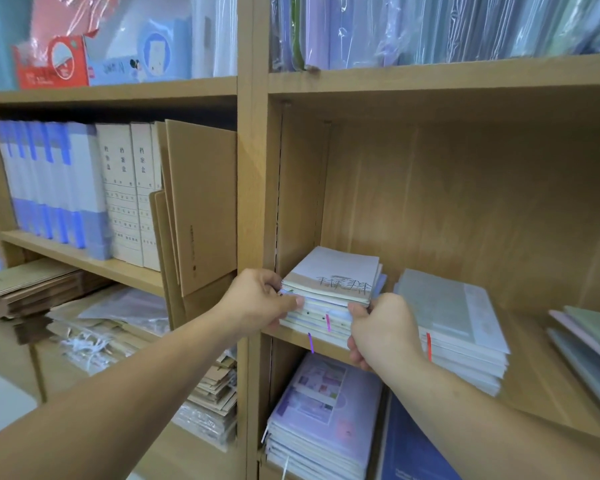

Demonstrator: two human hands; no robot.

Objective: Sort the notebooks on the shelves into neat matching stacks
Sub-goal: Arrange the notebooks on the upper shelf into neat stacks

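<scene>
Stationery shop or supply stockroom, by look. Wooden shelving (253, 168) fills frame. Top row: plastic-wrapped folders (430, 26); red box (52, 62) upper left. Middle left: blue-white binders (49, 181), beige file boxes (129, 195), flat cardboard (201, 202). Lower left: brown paper stacks (35, 289). Centre and right bays: notebooks (336, 268) in stacks, many alike, some plastic-sleeved.

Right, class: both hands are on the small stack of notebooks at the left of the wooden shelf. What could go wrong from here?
The left hand and right hand pinch only the sides of the uneven stack of small pale notebooks, so middle ones could slip out. It sits at the front edge of the wooden shelf, so loose ones may fall. The dangling purple ribbon could snag.
</scene>
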